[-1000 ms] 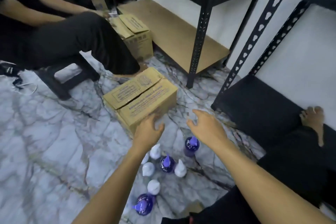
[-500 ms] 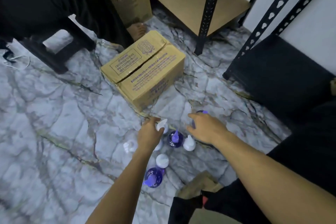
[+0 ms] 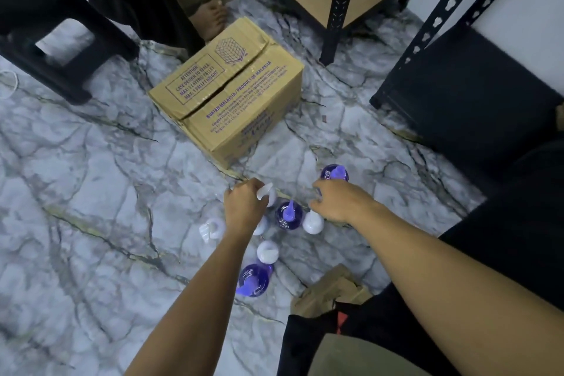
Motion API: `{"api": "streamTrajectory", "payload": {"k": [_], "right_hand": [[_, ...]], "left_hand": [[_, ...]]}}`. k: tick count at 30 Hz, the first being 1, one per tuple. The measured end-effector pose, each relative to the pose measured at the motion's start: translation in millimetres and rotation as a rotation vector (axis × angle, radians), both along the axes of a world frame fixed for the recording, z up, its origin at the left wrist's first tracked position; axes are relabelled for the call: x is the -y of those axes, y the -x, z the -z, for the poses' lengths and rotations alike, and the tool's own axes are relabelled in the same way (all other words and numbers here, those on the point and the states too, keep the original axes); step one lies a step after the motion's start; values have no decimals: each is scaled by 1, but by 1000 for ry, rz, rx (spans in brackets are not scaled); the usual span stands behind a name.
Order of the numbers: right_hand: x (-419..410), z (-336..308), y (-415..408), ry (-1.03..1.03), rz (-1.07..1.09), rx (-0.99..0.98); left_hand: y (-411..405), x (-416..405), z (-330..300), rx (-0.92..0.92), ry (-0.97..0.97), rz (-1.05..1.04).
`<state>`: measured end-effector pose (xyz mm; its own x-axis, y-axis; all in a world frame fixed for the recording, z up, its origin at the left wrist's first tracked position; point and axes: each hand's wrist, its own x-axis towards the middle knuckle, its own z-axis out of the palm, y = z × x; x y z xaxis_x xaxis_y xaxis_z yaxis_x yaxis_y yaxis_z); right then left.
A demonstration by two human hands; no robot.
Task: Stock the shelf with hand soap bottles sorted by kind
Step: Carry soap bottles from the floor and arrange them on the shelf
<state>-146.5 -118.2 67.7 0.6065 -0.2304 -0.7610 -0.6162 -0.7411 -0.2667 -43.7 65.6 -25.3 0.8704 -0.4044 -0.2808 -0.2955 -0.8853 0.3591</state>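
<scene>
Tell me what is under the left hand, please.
The left hand closes on a white pump head. Another white bottle stands partly hidden under the wrist. Their bodies are covered.

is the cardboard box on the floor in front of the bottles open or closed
Closed. The box has both top flaps folded down and meeting along a center seam; nothing inside shows.

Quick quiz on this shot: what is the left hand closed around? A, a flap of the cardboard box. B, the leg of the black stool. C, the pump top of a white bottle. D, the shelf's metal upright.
C: the left hand is curled over a white bottle in the cluster on the floor, its pump nozzle poking out by the fingers, well short of the cardboard box.
</scene>
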Motion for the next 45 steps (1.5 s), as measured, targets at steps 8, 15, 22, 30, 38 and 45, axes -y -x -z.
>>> {"api": "streamTrajectory", "payload": {"k": [8,15,22,30,38,45], "right_hand": [[-27,28,-7,-214,212,-150],[-21,31,2,-392,367,-137],[-12,34,4,-417,519,-93],[12,-9,0,-354,499,60],[32,-98,-5,-173,297,304],[64,-201,2,69,165,516]], "left_hand": [[2,-13,-30,-72,341,-144],[7,-15,-34,-57,409,-170],[7,-8,-36,-97,391,-182],[2,7,-66,-42,430,-106],[-8,32,-126,99,544,61],[-19,58,-202,232,664,205]]}}
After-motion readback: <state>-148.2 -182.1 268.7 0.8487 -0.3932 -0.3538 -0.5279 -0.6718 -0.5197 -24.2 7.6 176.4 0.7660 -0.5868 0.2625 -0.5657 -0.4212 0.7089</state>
